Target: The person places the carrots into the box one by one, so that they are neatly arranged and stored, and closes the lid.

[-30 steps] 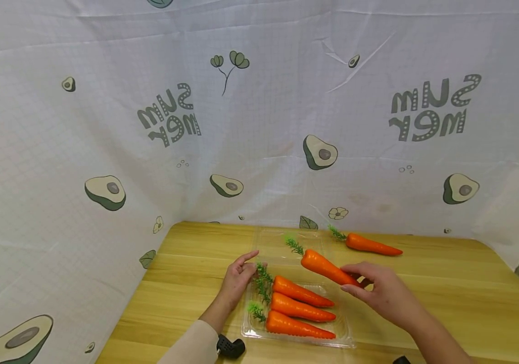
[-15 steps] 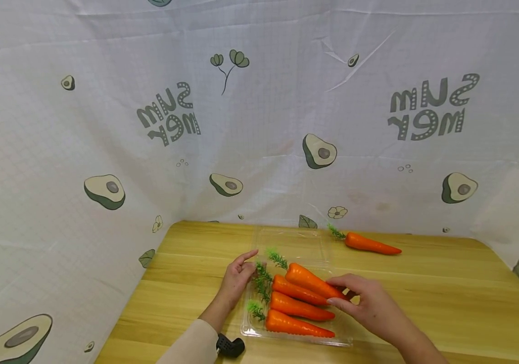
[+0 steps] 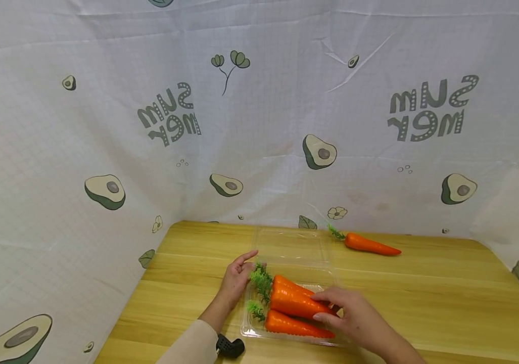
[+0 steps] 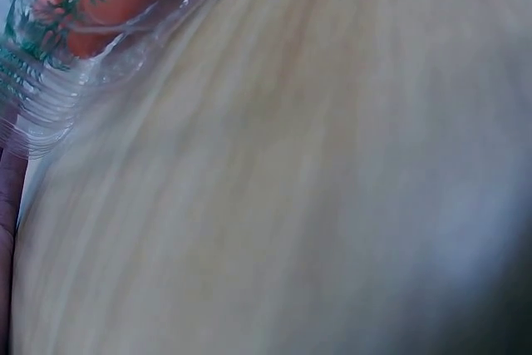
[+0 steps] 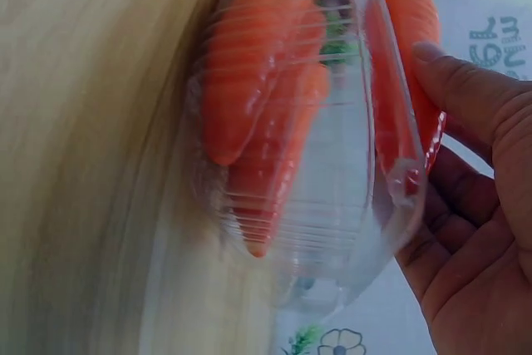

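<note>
My right hand (image 3: 352, 316) pinches an orange carrot (image 3: 293, 301) near its narrow tip, low over a clear plastic clamshell box (image 3: 252, 334). In the right wrist view, my thumb presses the held carrot (image 5: 411, 18) above the box's rim. Inside the box lie a front carrot (image 3: 293, 325) and a back carrot (image 3: 286, 281); the held one covers what lies between them. Green leafy tops (image 3: 261, 280) point left. My left hand (image 3: 235, 280) touches the box's left side with its index finger straight. The left wrist view shows only a sliver of that hand.
Another carrot (image 3: 372, 244) lies at the back right of the wooden table (image 3: 423, 293). The box's clear lid (image 3: 291, 245) lies folded back behind it. A black device (image 3: 231, 348) sits by the left wrist. A printed cloth (image 3: 259, 126) hangs behind.
My right hand has carried its carrot left and down, from behind the box to above the carrots inside. My left hand has stayed at the box's side.
</note>
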